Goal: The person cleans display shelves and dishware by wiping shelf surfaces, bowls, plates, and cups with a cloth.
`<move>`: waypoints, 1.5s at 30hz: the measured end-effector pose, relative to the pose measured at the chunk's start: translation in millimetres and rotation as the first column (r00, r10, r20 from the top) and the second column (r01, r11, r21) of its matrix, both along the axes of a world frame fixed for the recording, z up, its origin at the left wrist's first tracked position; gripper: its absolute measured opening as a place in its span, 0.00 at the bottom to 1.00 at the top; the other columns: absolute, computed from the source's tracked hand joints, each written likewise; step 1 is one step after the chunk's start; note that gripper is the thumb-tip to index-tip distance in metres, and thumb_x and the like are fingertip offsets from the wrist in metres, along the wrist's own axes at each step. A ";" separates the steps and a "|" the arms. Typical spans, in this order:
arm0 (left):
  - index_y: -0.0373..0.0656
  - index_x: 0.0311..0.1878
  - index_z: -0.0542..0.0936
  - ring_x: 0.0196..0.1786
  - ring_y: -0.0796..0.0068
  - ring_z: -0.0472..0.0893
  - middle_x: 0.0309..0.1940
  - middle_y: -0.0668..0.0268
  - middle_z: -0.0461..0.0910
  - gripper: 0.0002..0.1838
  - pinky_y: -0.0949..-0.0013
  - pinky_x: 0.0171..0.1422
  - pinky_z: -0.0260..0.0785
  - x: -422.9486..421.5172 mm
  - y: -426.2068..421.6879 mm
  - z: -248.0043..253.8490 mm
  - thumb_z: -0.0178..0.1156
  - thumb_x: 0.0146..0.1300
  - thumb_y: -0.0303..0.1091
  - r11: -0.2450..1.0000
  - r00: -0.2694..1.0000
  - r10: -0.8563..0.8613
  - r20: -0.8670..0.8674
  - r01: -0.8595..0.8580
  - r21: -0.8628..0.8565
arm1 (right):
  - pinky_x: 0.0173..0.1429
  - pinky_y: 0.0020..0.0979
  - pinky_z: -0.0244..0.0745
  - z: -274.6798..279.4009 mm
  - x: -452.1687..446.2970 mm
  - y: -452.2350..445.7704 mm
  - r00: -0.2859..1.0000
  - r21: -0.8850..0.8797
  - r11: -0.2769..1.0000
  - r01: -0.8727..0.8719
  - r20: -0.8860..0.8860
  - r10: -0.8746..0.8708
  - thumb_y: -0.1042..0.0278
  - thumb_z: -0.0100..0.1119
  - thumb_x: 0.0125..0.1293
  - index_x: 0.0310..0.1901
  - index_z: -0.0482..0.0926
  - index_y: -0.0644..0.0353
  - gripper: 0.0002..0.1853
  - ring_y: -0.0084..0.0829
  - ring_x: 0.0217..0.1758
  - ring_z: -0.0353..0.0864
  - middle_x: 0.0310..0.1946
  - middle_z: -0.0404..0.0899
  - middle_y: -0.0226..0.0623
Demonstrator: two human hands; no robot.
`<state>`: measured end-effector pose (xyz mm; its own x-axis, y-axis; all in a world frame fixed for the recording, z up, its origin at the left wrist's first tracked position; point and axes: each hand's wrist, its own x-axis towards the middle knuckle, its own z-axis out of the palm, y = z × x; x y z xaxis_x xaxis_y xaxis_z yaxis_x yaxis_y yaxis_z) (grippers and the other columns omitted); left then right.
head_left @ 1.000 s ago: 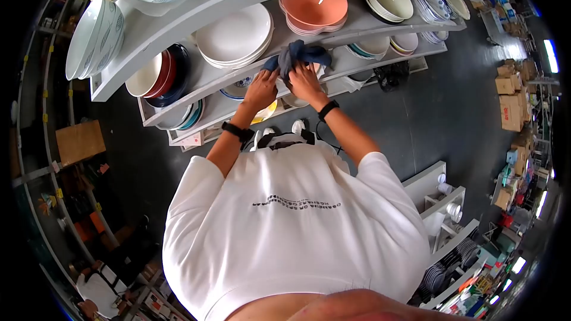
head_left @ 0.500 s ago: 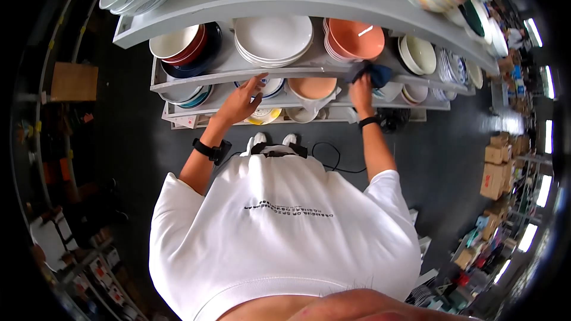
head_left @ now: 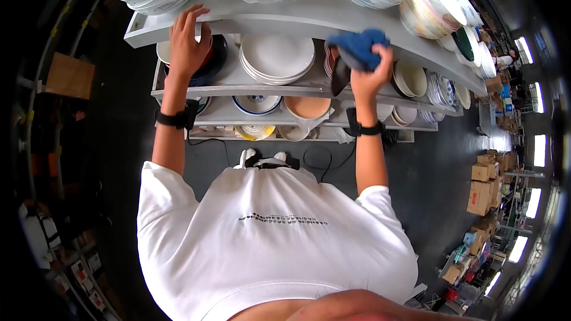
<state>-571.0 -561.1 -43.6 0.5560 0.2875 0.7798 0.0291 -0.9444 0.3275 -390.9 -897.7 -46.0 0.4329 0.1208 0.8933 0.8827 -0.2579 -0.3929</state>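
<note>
My right hand [head_left: 372,77] is closed around a bunched blue cloth [head_left: 359,46], with a dark flap hanging from its left side. It is in front of the upper shelf [head_left: 273,24] and partly covers the coral bowls behind. My left hand [head_left: 189,47] holds nothing; its fingers are apart and reach up over the left part of that shelf's front edge. Whether the fingertips touch the edge I cannot tell. Just above them sits a stack of white patterned bowls [head_left: 163,3]. A dark blue dish [head_left: 215,62] is partly hidden behind the left hand.
White plates [head_left: 277,56] are stacked on the middle shelf, with cream bowls [head_left: 410,77] farther right. Below are an orange bowl [head_left: 307,107] and a blue-rimmed dish [head_left: 257,104]. Cables [head_left: 324,163] lie on the floor. Cardboard boxes [head_left: 480,193] stand at the right.
Both hands have risen from the middle shelf to the upper shelf's front. The left hand also moved left; the right hand still grips the cloth. More of the top-shelf bowls now shows.
</note>
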 end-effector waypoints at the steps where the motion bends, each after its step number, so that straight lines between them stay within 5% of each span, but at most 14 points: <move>1: 0.46 0.54 0.78 0.61 0.56 0.75 0.58 0.62 0.78 0.14 0.57 0.64 0.64 8.4 4.4 0.1 0.60 0.65 0.28 1.000 1.000 -0.009 0.004 0.009 -0.001 | 0.55 0.43 0.72 14.7 1.8 16.0 0.998 0.022 0.998 -0.056 -0.015 0.056 0.78 0.69 0.48 0.46 0.77 0.59 0.20 0.53 0.49 0.76 0.39 0.76 0.45; 3: 0.47 0.50 0.80 0.59 0.62 0.77 0.53 0.67 0.81 0.10 0.59 0.61 0.63 23.2 12.2 1.2 0.61 0.66 0.31 0.990 0.996 0.072 -0.048 -0.065 0.123 | 0.56 0.44 0.73 21.0 16.8 48.7 0.991 -0.183 0.978 -0.096 0.076 0.112 0.74 0.70 0.51 0.50 0.78 0.59 0.22 0.53 0.49 0.77 0.42 0.78 0.46; 5: 0.48 0.45 0.82 0.54 0.64 0.78 0.47 0.70 0.82 0.07 0.60 0.58 0.62 35.9 15.6 -6.7 0.59 0.68 0.35 0.987 0.997 0.074 0.038 -0.079 0.141 | 0.56 0.46 0.74 9.9 17.2 73.7 0.983 -0.392 0.903 -0.176 -0.020 0.183 0.71 0.71 0.52 0.52 0.78 0.58 0.24 0.53 0.50 0.77 0.45 0.78 0.47; 6: 0.48 0.44 0.82 0.51 0.64 0.79 0.45 0.70 0.82 0.06 0.60 0.56 0.63 37.7 15.3 -9.9 0.59 0.69 0.36 0.973 0.992 0.124 0.012 -0.124 0.194 | 0.55 0.46 0.75 6.1 16.8 78.4 0.994 -0.491 0.868 -0.077 0.029 0.104 0.68 0.73 0.52 0.53 0.79 0.56 0.25 0.52 0.50 0.77 0.45 0.79 0.46; 9: 0.48 0.40 0.83 0.43 0.64 0.80 0.39 0.69 0.82 0.10 0.60 0.48 0.64 44.2 19.3 -13.3 0.56 0.71 0.41 0.961 0.985 0.175 0.002 -0.171 0.218 | 0.50 0.46 0.76 -4.9 43.3 60.1 0.992 -0.477 0.878 -0.036 0.090 0.090 0.61 0.74 0.52 0.52 0.80 0.55 0.25 0.52 0.45 0.79 0.41 0.81 0.44; 13: 0.48 0.36 0.81 0.40 0.63 0.79 0.33 0.68 0.80 0.12 0.60 0.44 0.65 38.5 18.5 -11.9 0.56 0.71 0.42 0.952 0.977 0.207 -0.048 -0.190 0.239 | 0.53 0.47 0.77 0.9 95.4 -3.7 0.931 -0.539 0.781 0.315 0.015 -0.365 0.48 0.65 0.60 0.49 0.83 0.61 0.24 0.54 0.48 0.82 0.42 0.84 0.50; 19: 0.48 0.33 0.78 0.37 0.64 0.79 0.29 0.68 0.77 0.13 0.61 0.42 0.65 44.3 22.1 -17.1 0.55 0.72 0.43 0.954 0.982 0.186 0.035 -0.189 0.231 | 0.54 0.49 0.76 0.8 139.3 -47.9 0.871 -0.591 0.672 0.446 0.114 -0.478 0.47 0.63 0.61 0.48 0.84 0.61 0.24 0.53 0.49 0.81 0.44 0.84 0.48; 31: 0.46 0.31 0.77 0.38 0.61 0.78 0.30 0.64 0.77 0.17 0.59 0.45 0.64 36.5 18.8 -9.0 0.56 0.71 0.48 0.977 0.990 0.129 -0.059 -0.116 0.179 | 0.51 0.48 0.77 7.7 8.0 123.3 0.973 -0.571 0.795 0.206 0.036 -0.227 0.49 0.65 0.60 0.45 0.84 0.58 0.20 0.51 0.49 0.80 0.42 0.81 0.44; 37: 0.43 0.32 0.78 0.40 0.59 0.78 0.31 0.61 0.79 0.20 0.59 0.47 0.64 28.2 22.4 -10.4 0.53 0.72 0.49 0.984 0.991 0.096 -0.091 -0.081 0.162 | 0.57 0.47 0.75 14.3 12.2 73.5 0.995 -0.719 0.689 0.087 0.101 -0.021 0.54 0.68 0.59 0.60 0.76 0.57 0.29 0.52 0.55 0.76 0.50 0.77 0.46; 40: 0.43 0.35 0.80 0.41 0.59 0.77 0.33 0.62 0.79 0.18 0.60 0.49 0.64 16.7 27.1 -6.9 0.53 0.73 0.47 0.991 0.994 0.047 -0.097 -0.034 0.133 | 0.62 0.48 0.71 8.0 55.7 13.0 0.987 -0.692 0.707 0.145 0.049 -0.155 0.55 0.68 0.60 0.60 0.75 0.59 0.29 0.53 0.58 0.74 0.51 0.77 0.47; 42: 0.44 0.42 0.81 0.45 0.60 0.77 0.37 0.62 0.79 0.10 0.62 0.55 0.63 1.9 29.2 3.5 0.56 0.72 0.40 0.971 0.971 -0.236 -0.019 0.235 -0.050 | 0.63 0.48 0.70 -10.2 82.1 -21.8 0.982 -0.674 0.718 0.173 0.060 -0.180 0.56 0.69 0.60 0.60 0.75 0.60 0.29 0.54 0.58 0.74 0.53 0.77 0.48; 44: 0.46 0.47 0.83 0.46 0.62 0.78 0.41 0.62 0.81 0.08 0.63 0.56 0.64 -40.2 20.0 55.2 0.58 0.71 0.35 0.938 0.936 -0.342 0.083 0.345 -0.031 | 0.67 0.47 0.65 -19.5 109.5 -33.6 0.987 -0.652 0.743 0.150 0.049 -0.156 0.58 0.68 0.61 0.61 0.74 0.62 0.29 0.56 0.61 0.72 0.56 0.77 0.50; 45: 0.45 0.48 0.83 0.45 0.63 0.79 0.42 0.63 0.81 0.09 0.63 0.53 0.66 -63.5 12.6 83.4 0.59 0.70 0.35 0.882 0.883 -0.448 0.141 0.462 -0.092 | 0.70 0.47 0.62 -6.3 102.8 -31.4 0.984 -0.685 0.728 0.029 -0.108 -0.141 0.56 0.67 0.63 0.62 0.74 0.63 0.29 0.57 0.64 0.71 0.60 0.76 0.51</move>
